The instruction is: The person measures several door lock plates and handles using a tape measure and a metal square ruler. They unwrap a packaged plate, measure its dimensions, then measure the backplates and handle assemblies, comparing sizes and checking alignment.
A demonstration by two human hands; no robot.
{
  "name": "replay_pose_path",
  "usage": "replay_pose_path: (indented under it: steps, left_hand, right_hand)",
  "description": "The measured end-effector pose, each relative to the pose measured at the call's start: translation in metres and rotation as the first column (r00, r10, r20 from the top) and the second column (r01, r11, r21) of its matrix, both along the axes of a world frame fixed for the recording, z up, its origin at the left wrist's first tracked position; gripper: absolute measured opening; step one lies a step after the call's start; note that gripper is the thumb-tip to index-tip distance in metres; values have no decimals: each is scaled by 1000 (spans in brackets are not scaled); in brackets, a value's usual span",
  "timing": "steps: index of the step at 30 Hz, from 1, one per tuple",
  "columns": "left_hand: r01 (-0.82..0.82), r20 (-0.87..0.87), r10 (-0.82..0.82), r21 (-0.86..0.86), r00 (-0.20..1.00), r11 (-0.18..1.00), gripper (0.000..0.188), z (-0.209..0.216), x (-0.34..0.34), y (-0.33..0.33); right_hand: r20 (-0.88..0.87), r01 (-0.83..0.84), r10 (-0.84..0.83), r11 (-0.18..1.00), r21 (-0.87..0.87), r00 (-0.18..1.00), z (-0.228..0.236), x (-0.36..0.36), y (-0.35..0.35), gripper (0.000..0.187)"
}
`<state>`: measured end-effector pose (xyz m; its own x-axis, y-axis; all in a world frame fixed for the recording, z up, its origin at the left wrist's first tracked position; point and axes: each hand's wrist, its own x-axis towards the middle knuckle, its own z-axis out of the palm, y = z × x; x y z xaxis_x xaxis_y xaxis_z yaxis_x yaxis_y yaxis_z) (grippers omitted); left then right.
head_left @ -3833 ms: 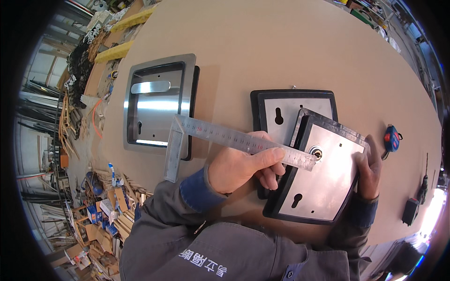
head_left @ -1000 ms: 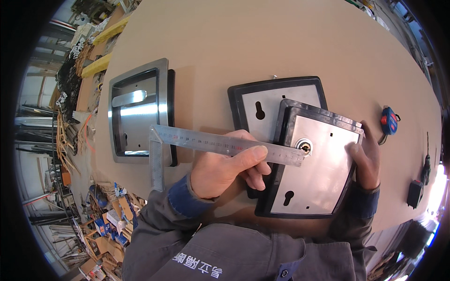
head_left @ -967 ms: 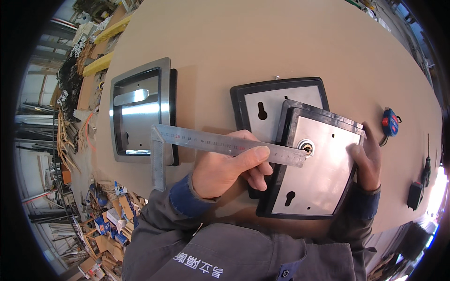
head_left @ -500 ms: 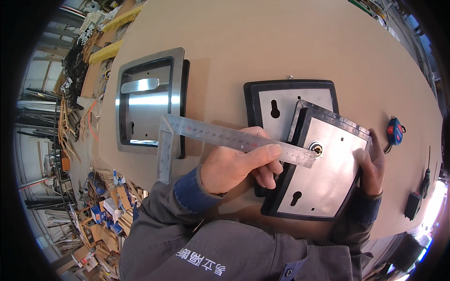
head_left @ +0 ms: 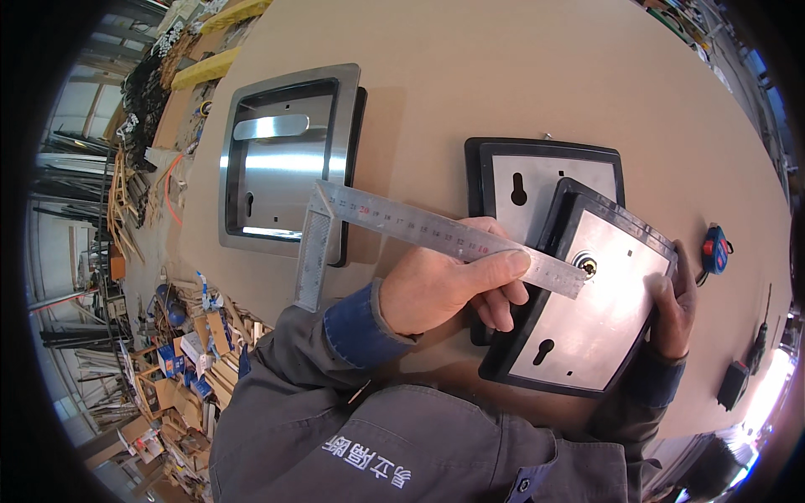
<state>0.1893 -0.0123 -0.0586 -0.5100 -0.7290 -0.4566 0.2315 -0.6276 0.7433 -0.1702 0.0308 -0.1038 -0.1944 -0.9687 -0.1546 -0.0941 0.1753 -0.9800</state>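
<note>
My left hand grips a steel try square by its long blade. The blade's tip lies across the brass lock centre of a black-rimmed steel panel. My right hand holds that panel by its right edge, tilted up off the board. Under it lies a second black-rimmed steel panel with a keyhole slot, flat on the brown table.
A recessed steel handle plate lies at the left on the table. A blue tape measure and black tools sit near the right edge. Below the table's left edge is a floor littered with wood offcuts and boxes.
The view has shifted a little; the square and tilted panel stay held the same way in my hands.
</note>
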Motion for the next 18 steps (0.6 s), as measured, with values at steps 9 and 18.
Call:
replay_pose_path:
  steps: [9, 18]
  left_hand:
    - [2, 13, -2, 3, 1000, 1000, 23, 1, 0, -1]
    - [15, 21, -15, 17, 1000, 1000, 21, 1, -3, -1]
  right_hand:
    - [46, 17, -17, 1000, 7, 999, 0, 1, 0, 90]
    - [34, 38, -39, 999, 37, 999, 4, 1, 5, 83]
